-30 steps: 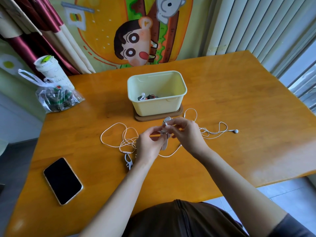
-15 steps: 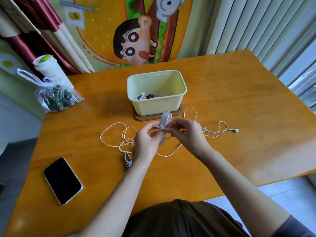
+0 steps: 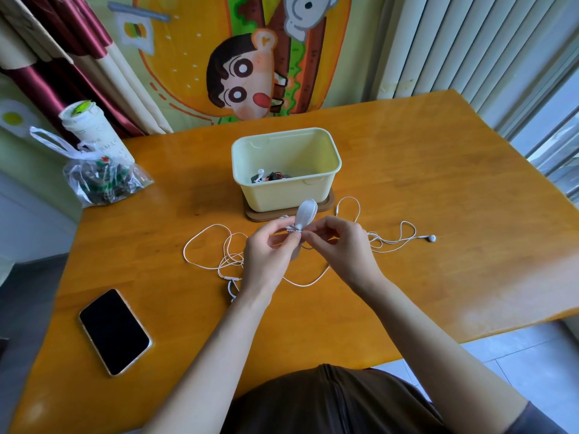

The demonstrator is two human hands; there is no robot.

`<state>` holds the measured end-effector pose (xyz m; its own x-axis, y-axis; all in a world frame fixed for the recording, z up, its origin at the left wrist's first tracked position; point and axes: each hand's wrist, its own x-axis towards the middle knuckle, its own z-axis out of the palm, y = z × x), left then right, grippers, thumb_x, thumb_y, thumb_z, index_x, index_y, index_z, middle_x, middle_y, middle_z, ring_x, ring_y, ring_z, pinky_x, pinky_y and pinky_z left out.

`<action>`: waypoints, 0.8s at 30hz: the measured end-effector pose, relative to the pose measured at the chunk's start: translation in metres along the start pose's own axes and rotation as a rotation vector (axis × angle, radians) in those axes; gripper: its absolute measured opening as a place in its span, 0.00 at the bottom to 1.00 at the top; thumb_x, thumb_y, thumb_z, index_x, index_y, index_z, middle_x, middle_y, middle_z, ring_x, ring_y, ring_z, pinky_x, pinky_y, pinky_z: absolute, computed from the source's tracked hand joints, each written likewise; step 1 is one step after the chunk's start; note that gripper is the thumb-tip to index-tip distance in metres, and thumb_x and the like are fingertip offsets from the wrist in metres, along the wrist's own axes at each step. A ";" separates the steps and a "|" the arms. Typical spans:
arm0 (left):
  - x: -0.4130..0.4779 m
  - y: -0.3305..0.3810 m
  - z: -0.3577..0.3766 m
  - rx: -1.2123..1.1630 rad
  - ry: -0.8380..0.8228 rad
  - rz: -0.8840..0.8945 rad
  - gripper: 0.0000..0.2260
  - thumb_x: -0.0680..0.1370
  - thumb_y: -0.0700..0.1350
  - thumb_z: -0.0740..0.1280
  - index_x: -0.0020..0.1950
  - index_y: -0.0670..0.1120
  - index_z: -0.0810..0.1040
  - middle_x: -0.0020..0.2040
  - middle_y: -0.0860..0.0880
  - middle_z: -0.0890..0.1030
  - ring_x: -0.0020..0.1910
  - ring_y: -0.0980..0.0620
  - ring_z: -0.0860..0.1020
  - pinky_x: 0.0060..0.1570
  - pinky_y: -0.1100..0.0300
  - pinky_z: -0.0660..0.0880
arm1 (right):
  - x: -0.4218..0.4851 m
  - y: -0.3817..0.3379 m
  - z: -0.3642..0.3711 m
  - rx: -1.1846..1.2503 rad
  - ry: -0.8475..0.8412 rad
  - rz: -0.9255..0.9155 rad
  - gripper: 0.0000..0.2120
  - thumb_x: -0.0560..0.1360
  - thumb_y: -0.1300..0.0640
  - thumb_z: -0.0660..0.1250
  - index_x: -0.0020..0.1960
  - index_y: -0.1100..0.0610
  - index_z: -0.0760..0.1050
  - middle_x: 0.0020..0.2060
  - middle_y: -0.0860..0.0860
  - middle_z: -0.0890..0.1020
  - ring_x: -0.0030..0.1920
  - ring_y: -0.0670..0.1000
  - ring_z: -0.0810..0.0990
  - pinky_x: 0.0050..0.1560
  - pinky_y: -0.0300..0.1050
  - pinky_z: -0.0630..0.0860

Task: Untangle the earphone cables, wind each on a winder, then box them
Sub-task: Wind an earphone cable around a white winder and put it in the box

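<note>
Two bare hands pinch a small winder (image 3: 305, 215) and a thin white earphone cable (image 3: 204, 229) just above a glossy orange-brown wooden table (image 3: 438, 183).

The left hand (image 3: 266, 258) pinches the narrow waist of the smooth, pale grey, oval winder, which stands upright. The right hand (image 3: 340, 249) pinches the cable against that waist with thumb and forefinger. Loose loops of cable lie on the table to both sides, ending right in a rounded earbud (image 3: 432, 238). Just behind the hands stands a pale yellow, round-cornered plastic box (image 3: 286, 192) on a brown wooden base (image 3: 327, 206). A flat black phone (image 3: 114, 332) lies near left.
</note>
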<state>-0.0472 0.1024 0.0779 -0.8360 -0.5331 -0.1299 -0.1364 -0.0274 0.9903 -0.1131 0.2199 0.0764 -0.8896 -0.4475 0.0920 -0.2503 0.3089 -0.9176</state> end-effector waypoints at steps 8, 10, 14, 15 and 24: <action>-0.001 -0.003 -0.003 0.006 -0.017 -0.012 0.09 0.78 0.42 0.67 0.58 0.48 0.79 0.52 0.50 0.83 0.52 0.55 0.81 0.44 0.69 0.75 | -0.001 0.001 0.002 0.063 -0.019 0.018 0.02 0.71 0.59 0.73 0.41 0.55 0.80 0.35 0.47 0.83 0.37 0.50 0.80 0.40 0.41 0.76; -0.002 -0.001 -0.003 -0.050 -0.017 -0.056 0.09 0.78 0.41 0.67 0.57 0.48 0.79 0.52 0.49 0.83 0.53 0.55 0.81 0.44 0.68 0.75 | 0.000 0.001 0.003 0.088 -0.014 0.028 0.03 0.71 0.59 0.73 0.41 0.55 0.79 0.35 0.48 0.82 0.37 0.52 0.79 0.41 0.43 0.75; 0.001 0.002 -0.001 -0.133 -0.003 -0.114 0.06 0.77 0.41 0.68 0.53 0.48 0.79 0.53 0.46 0.83 0.56 0.51 0.80 0.51 0.62 0.76 | -0.001 0.002 0.008 0.144 0.007 0.047 0.11 0.71 0.58 0.73 0.49 0.52 0.73 0.37 0.49 0.80 0.38 0.47 0.77 0.43 0.40 0.75; 0.001 0.002 -0.002 -0.143 -0.012 -0.125 0.06 0.77 0.41 0.68 0.53 0.48 0.79 0.53 0.46 0.83 0.57 0.50 0.80 0.55 0.58 0.76 | -0.002 0.002 0.008 0.149 0.000 0.042 0.13 0.72 0.58 0.72 0.52 0.52 0.72 0.37 0.50 0.80 0.38 0.47 0.78 0.43 0.40 0.75; 0.005 0.009 -0.003 -0.139 -0.057 -0.121 0.04 0.77 0.43 0.68 0.52 0.49 0.77 0.49 0.46 0.84 0.53 0.48 0.81 0.55 0.54 0.74 | 0.020 -0.003 -0.003 0.010 -0.132 0.000 0.10 0.74 0.56 0.70 0.55 0.56 0.78 0.32 0.47 0.77 0.36 0.50 0.76 0.45 0.52 0.77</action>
<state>-0.0512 0.0963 0.0859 -0.8471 -0.4707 -0.2468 -0.1663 -0.2065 0.9642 -0.1308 0.2122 0.0823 -0.8312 -0.5545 0.0408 -0.2457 0.3004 -0.9216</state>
